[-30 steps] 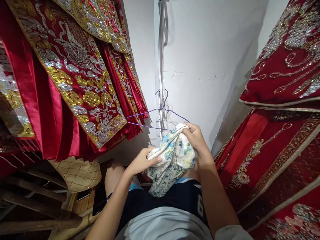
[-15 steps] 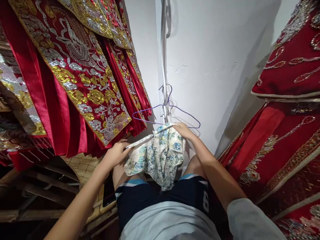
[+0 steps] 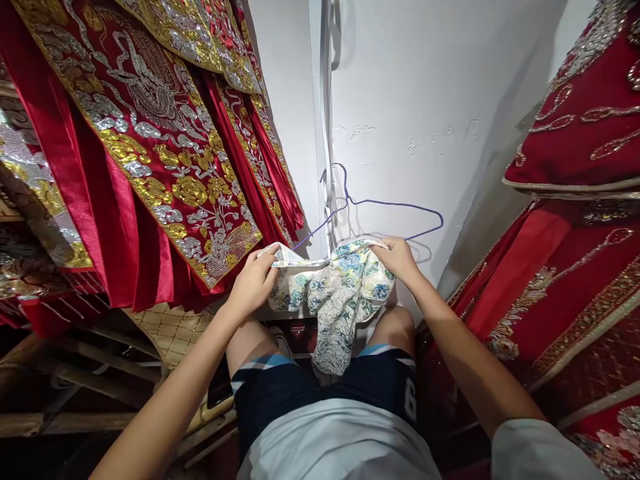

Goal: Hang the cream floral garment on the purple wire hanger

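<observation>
A thin white garment with blue and green flowers (image 3: pixel 340 280) is stretched between my two hands above my lap; its exact kind I cannot make out. My left hand (image 3: pixel 256 277) grips the left end of its pale top edge. My right hand (image 3: pixel 397 259) pinches the same edge at the right, and the cloth droops in folds between my knees. Just behind the garment a purple wire hanger (image 3: pixel 395 203) hangs tilted from a white strap (image 3: pixel 327 100). The hanger's left end passes down behind the garment's top edge near my left hand; whether it is inside the cloth I cannot tell.
Red costumes with gold and silver sequins (image 3: pixel 190 187) hang at the left. More red beaded garments (image 3: pixel 570 260) hang at the right. A white wall (image 3: pixel 400 80) stands in front. Low at the left are bamboo poles (image 3: pixel 90 423) and a tan quilted cloth (image 3: pixel 175 330).
Both hands have moved right with the garment, the left one also upward. The purple hanger has swung right and tilted, its right end higher. The cloth's lower part hangs narrower.
</observation>
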Action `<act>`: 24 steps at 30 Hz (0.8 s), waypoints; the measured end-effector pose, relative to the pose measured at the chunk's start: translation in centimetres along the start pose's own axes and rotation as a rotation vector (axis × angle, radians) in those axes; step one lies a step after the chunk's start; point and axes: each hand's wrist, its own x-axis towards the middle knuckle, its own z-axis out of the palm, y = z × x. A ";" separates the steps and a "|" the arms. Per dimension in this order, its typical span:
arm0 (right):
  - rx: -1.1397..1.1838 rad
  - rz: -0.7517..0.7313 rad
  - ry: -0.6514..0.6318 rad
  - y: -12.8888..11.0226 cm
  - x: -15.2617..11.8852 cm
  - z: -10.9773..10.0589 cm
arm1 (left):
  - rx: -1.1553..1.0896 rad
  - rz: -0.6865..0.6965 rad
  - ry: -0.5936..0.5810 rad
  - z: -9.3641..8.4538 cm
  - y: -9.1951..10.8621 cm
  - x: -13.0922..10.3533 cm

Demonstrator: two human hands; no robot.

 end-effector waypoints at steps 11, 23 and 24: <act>0.022 -0.007 0.065 0.1 -1.0 1.1 | 0.125 -0.158 -0.386 0.0 -1.4 4.7; 0.198 -0.032 -0.170 -0.3 -2.1 1.6 | -0.406 0.170 0.327 1.8 3.5 8.0; 0.222 -0.052 -0.173 0.0 -2.1 1.1 | -0.395 0.157 0.356 1.8 3.3 8.0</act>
